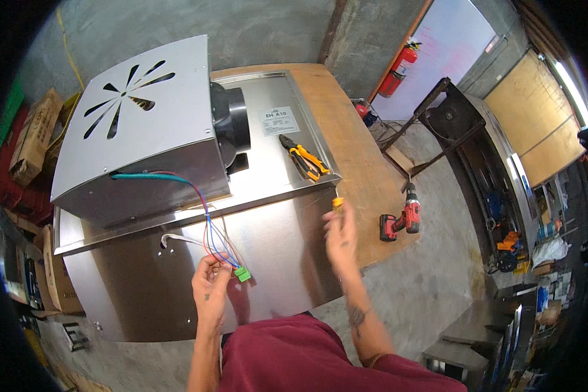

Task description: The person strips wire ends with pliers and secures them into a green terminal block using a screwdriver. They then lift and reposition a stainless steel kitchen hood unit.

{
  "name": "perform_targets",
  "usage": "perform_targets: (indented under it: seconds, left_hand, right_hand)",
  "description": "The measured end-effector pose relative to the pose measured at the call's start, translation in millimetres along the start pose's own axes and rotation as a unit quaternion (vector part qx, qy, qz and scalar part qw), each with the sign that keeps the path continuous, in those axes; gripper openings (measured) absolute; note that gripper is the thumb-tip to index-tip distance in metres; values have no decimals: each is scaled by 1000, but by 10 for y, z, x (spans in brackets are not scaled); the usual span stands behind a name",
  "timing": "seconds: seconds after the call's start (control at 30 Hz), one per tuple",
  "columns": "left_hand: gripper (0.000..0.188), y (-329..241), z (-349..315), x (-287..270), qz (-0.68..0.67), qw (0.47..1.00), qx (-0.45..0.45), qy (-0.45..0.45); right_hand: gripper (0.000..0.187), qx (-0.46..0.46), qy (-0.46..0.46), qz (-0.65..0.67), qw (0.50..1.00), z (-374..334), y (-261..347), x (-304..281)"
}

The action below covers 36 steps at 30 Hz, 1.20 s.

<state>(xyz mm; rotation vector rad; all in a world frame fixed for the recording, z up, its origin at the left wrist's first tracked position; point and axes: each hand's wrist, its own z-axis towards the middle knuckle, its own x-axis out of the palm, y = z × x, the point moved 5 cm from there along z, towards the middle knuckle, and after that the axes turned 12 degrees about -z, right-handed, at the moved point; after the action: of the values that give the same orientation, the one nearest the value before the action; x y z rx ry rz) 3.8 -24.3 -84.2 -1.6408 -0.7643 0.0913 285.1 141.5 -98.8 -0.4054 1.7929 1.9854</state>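
Observation:
My left hand (210, 273) pinches the bundle of thin wires (207, 225) close to a green terminal connector (242, 274). Red, blue and brown wires run up from there into a teal sleeve (147, 176), which enters the side of a stainless steel fan housing (137, 117). Off to the right, my right hand (341, 235) is closed around the yellow handle of a small screwdriver (338, 203), its thin shaft pointing away from me. Just beyond that hand, yellow-and-black pliers (304, 160) lie on the steel panel (274, 255).
A red cordless drill (402, 215) stands on the wooden tabletop (366, 163) at right. A black round duct outlet (232, 124) juts from the housing. Cardboard boxes (36, 137) are stacked at left. A metal frame (438, 117) and fire extinguisher (400, 68) are farther back.

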Motion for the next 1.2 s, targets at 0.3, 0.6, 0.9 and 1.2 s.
perform_targets:
  seconds: [0.3,0.6,0.9,1.2]
  left_hand:
    - [15,141,65,230,-39,999,13,21]
    - [14,148,-65,337,-141,990,18,-3]
    - [17,178,-52,385,-139,989,50,10]
    - [14,176,-225,250,-133,988,74,-26]
  right_hand:
    - [41,81,-3,-354,932,982,-2980,-349]
    - [34,-53,-177,-245,952,1310,-1967,-367]
    - [61,-267,25,-463,845,1576,475,551]
    - [50,-119,-172,-315,926,1527,67,-370]
